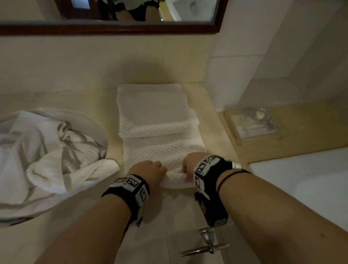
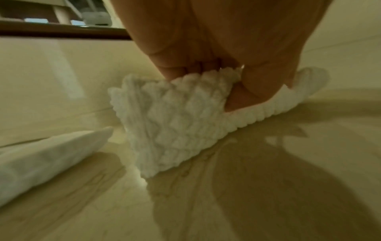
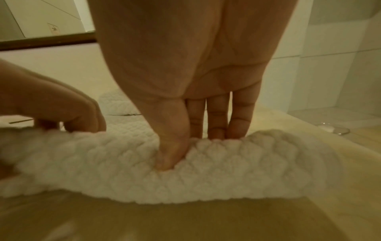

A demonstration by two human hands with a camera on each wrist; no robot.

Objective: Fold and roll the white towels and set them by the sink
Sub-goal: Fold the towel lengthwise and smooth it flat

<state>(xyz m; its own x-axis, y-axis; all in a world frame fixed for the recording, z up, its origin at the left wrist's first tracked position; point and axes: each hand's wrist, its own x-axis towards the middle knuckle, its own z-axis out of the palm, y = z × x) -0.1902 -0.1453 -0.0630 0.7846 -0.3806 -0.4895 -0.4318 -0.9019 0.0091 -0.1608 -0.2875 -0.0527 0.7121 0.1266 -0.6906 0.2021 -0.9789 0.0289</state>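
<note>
A white waffle-textured towel (image 1: 158, 120) lies folded into a long strip on the beige counter, running away from me toward the wall. Its near end (image 3: 185, 171) is curled up into a small roll. My left hand (image 1: 151, 170) pinches the left part of that rolled end (image 2: 175, 117) between thumb and fingers. My right hand (image 1: 190, 166) grips the right part, thumb pressed into the front of the roll and fingers behind it. A heap of loose white towels (image 1: 26, 157) fills the sink (image 1: 99, 129) on the left.
A clear glass soap dish (image 1: 254, 122) sits on the counter to the right of the towel. A wood-framed mirror (image 1: 91, 29) hangs on the wall ahead. A white bathtub (image 1: 337, 187) lies at right. A metal door handle (image 1: 207, 245) shows below the counter edge.
</note>
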